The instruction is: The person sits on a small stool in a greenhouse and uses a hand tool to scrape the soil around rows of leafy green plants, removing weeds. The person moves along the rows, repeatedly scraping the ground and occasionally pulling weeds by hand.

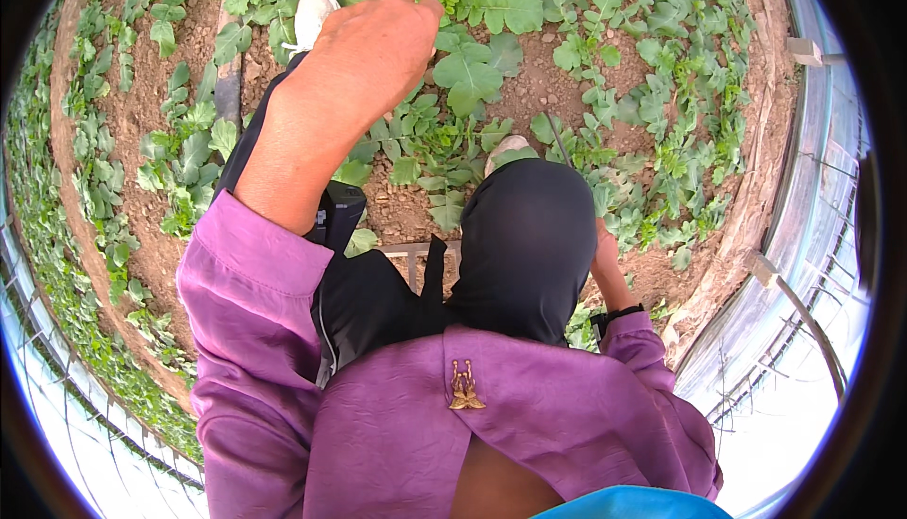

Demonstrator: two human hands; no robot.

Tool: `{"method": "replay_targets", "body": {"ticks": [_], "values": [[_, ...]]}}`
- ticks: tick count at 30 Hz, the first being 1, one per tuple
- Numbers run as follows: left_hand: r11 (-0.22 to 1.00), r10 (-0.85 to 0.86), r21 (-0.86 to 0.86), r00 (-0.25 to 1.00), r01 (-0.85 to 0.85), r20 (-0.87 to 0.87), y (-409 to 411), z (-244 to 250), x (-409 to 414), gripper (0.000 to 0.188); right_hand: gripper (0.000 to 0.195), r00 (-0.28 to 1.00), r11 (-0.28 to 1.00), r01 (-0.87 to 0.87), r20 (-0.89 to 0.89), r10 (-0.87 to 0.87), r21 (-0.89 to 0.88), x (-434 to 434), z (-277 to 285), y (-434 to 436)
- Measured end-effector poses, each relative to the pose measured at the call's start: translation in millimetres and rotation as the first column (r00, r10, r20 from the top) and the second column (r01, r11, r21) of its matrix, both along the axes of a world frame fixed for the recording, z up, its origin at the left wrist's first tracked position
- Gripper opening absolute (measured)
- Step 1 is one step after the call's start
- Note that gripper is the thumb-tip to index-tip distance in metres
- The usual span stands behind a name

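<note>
My left hand is raised over the leafy green plants, its back to the camera and its fingers bent down out of sight. Whether it grips anything is hidden. Low beside my right knee, my right hand shows only in part; the knee covers its fingers. A thin dark rod sticks out past that knee among the leaves, and its link to the hand cannot be seen.
Rows of plants grow in crumbly brown soil. A dark strip lies at left. My shoes stand among leaves. A black device is by my left thigh. Plastic sheeting and curved poles edge the right side.
</note>
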State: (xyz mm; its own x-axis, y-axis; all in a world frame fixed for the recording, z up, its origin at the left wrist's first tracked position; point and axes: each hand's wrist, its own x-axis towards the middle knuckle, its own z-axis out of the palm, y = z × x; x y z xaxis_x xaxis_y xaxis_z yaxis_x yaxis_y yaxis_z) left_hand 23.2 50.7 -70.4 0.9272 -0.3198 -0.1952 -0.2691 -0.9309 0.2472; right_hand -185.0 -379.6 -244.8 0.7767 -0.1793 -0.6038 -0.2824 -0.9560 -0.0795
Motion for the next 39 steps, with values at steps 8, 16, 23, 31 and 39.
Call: {"method": "replay_targets", "body": {"ticks": [8, 16, 23, 31, 39], "values": [[1.0, -0.008, -0.005, 1.0, 0.008, 0.011, 1, -4, 0, 0.028, 0.039, 0.992, 0.998, 0.054, 0.115, -0.055, 0.011, 61, -26, 21], [1.0, -0.015, -0.027, 0.999, 0.016, 0.046, 2, -5, 0, 0.026, 0.041, 0.997, 0.999, 0.05, 0.067, -0.048, -0.02, 92, -6, 27], [1.0, -0.016, -0.019, 0.999, 0.017, 0.031, 0, -4, 0, 0.026, 0.041, 0.987, 0.989, 0.15, 0.066, -0.149, -0.009, 31, -5, -18], [0.999, -0.022, -0.048, 0.999, 0.024, 0.043, 2, -4, -1, 0.026, 0.037, 1.0, 0.995, 0.001, -0.028, -0.004, -0.103, 15, 17, -2], [0.999, 0.003, -0.033, 0.999, -0.001, 0.048, 5, -3, 2, 0.026, 0.037, 0.994, 0.996, -0.072, 0.087, 0.067, 0.058, 67, -22, 36]]}}
